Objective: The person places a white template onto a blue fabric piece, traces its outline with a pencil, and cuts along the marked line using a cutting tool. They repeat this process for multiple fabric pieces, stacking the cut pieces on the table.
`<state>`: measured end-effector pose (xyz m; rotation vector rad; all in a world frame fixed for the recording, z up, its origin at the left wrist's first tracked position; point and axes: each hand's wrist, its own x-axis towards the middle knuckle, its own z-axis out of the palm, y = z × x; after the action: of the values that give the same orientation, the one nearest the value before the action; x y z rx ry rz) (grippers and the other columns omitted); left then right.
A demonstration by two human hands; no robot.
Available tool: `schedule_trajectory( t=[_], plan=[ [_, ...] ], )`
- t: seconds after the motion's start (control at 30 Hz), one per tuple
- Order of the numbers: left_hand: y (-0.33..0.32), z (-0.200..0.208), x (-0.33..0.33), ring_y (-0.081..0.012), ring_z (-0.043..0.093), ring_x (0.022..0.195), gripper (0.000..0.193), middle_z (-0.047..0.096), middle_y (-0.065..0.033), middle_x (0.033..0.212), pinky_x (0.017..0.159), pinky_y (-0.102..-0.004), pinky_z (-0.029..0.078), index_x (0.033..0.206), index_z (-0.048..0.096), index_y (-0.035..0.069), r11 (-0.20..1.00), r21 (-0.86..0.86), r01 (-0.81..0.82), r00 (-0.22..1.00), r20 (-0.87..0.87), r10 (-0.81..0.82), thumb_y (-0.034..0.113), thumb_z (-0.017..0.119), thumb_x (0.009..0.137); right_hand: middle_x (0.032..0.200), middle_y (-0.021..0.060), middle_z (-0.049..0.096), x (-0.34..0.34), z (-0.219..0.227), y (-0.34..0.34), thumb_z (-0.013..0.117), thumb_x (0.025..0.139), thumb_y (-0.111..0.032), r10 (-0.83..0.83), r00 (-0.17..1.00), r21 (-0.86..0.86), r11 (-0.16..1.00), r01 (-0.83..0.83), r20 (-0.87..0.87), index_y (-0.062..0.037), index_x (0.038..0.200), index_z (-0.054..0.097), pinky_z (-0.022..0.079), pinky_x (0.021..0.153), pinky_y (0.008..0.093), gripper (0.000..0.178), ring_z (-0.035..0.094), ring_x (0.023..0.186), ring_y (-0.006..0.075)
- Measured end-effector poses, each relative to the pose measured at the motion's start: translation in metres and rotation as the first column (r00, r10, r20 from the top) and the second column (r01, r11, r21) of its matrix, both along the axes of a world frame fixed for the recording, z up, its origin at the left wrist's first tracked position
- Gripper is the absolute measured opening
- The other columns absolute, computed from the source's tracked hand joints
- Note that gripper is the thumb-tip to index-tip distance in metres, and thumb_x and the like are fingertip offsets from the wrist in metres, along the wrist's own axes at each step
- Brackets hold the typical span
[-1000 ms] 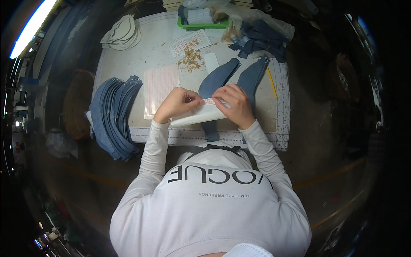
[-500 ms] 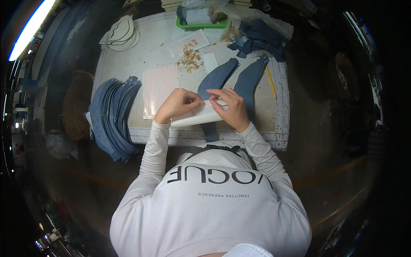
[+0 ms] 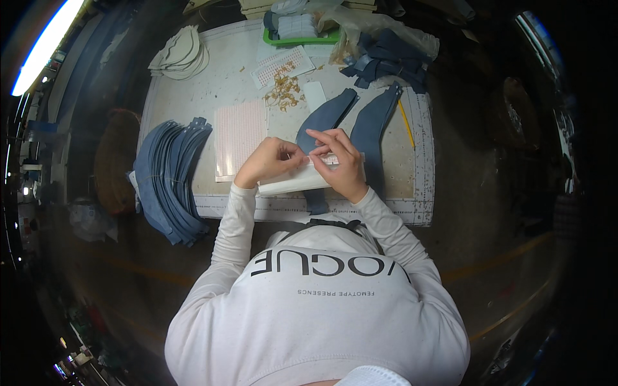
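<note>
A bent white sheet of small printed stickers spans the space between my hands, above the near part of the table. My left hand is closed on its left side, thumb and forefinger pinching near the upper edge. Thumb and forefinger of my right hand pinch at the sheet's printed edge, close to the left fingertips; whatever sits in that pinch is too small to make out. Under the sheet lies a curved blue-grey fabric piece. A second such piece lies to its right, partly behind my right hand.
A thick stack of blue-grey pieces overhangs the table's left edge. Another sticker sheet, rubber bands and a yellow pencil lie about. Farther back are cream pieces, a green tray and heaped blue fabric.
My right hand has shifted slightly left, its pinching fingertips now closer to the left hand's. The left hand stays nearly in place with the sheet.
</note>
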<state>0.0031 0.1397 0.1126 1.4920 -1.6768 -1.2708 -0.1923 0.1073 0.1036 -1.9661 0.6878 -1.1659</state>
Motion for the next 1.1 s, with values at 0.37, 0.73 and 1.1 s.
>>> schedule_trajectory(
  t=[0.37,0.73,1.1],
  plan=[
    [-0.002,-0.010,0.003,-0.0061,0.047,0.052,0.016,0.057,-0.0047,0.057,0.050,-0.0238,0.040,0.079,0.068,-0.002,1.000,-0.030,0.006,0.999,0.038,-0.005,0.014,0.067,0.078,0.114,0.0102,0.046,0.001,-0.010,0.000,0.059,0.074,0.012,0.060,0.986,-0.204,0.975,-0.092,-0.157,-0.0132,0.127,0.054,0.055,0.068,0.0311,0.059,0.063,0.084,0.0213],
    [-0.002,-0.010,0.005,-0.0063,0.048,0.055,0.014,0.059,-0.0054,0.060,0.053,-0.0247,0.042,0.080,0.067,-0.004,0.999,0.027,0.026,1.000,0.014,-0.027,0.009,0.066,0.077,0.119,0.0115,0.044,0.002,-0.004,-0.002,0.058,0.072,0.013,0.058,0.997,-0.004,0.998,-0.058,-0.043,-0.0142,0.130,0.051,0.055,0.070,0.0282,0.064,0.062,0.088,0.0218],
    [-0.001,-0.009,0.008,-0.0048,0.048,0.061,0.011,0.060,-0.0022,0.066,0.056,-0.0222,0.042,0.085,0.067,-0.003,0.996,0.074,0.041,0.986,0.160,-0.052,0.005,0.066,0.077,0.129,0.0146,0.041,0.009,-0.006,0.001,0.057,0.071,0.014,0.164,0.978,-0.165,0.969,-0.184,-0.130,-0.0099,0.131,0.050,0.057,0.076,0.0284,0.065,0.061,0.097,0.0232]
  ],
)
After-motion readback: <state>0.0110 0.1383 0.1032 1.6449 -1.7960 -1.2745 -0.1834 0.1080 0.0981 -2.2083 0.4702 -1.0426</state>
